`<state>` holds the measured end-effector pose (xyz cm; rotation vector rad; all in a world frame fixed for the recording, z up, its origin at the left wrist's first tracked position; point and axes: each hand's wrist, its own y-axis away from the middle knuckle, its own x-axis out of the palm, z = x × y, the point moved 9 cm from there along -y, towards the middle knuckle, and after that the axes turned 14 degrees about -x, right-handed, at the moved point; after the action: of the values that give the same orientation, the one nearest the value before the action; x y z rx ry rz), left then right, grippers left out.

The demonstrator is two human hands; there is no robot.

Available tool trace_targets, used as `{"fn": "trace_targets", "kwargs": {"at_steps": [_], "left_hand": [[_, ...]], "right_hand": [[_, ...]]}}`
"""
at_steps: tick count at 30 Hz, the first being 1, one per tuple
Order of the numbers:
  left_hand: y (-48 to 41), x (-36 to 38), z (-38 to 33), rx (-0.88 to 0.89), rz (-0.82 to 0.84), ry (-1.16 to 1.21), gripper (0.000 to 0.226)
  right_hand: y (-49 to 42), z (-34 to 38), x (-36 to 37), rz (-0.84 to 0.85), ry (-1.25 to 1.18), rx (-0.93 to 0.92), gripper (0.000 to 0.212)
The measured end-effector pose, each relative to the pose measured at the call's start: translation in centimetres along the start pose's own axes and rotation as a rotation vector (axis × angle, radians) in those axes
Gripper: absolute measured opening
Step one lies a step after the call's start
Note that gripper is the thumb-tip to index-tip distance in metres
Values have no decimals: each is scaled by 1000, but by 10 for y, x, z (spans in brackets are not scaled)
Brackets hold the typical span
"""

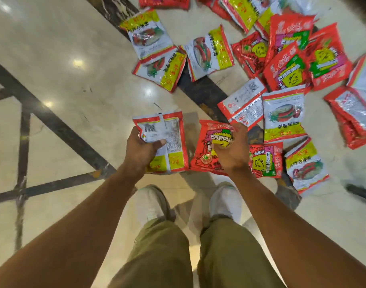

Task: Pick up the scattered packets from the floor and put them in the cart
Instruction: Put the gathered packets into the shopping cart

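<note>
Head view: left hand [141, 149] grips a white packet [173, 134], barcode side up, thumb across its face. Right hand [233, 151], just beside it, grips a red packet [205, 150], fingers curled over its top edge. More packets [284, 115] lie scattered on the floor [63, 69] beyond and right of the right hand, several overlapping.

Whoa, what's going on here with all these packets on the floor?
A person stands over scattered packets on a polished floor, collecting them by hand. The left hand grips a white-backed packet, printed side down, and the right hand grips a red packet. Many more lie ahead and to the right, some overlapping. No cart shows in this view.
</note>
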<state>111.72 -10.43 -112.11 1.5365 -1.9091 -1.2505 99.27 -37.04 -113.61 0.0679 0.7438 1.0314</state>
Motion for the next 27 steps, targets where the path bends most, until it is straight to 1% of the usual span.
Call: {"fn": "trace_targets", "kwargs": {"at_steps": [2, 5, 9, 11, 12, 14, 16, 20, 22, 27], "left_hand": [[42, -18, -26, -12, 29, 20, 47], [114, -40, -85, 5, 76, 74, 47], [225, -68, -183, 12, 151, 81, 54], [287, -78, -236, 30, 191, 62, 59], [318, -82, -264, 49, 193, 43, 59], [384, -89, -315, 101, 199, -2, 60], [450, -90, -359, 132, 252, -17, 60], [573, -78, -421, 194, 390, -70, 58], [625, -68, -443, 236, 450, -117, 56], [725, -24, -464, 280, 563, -174, 51]], "right_hand": [[16, 43, -28, 10, -94, 3, 79], [43, 115, -84, -4, -158, -10, 71], [88, 224, -173, -42, -238, -41, 75], [120, 290, -220, -58, -352, -27, 71], [135, 323, -243, -53, -407, -37, 72], [171, 377, -289, -71, -476, -41, 81], [210, 428, -338, -124, -556, -31, 86], [291, 496, -430, -241, -667, -18, 84], [328, 518, -471, -275, -696, -55, 85], [412, 531, -566, -360, -757, -146, 77]]}}
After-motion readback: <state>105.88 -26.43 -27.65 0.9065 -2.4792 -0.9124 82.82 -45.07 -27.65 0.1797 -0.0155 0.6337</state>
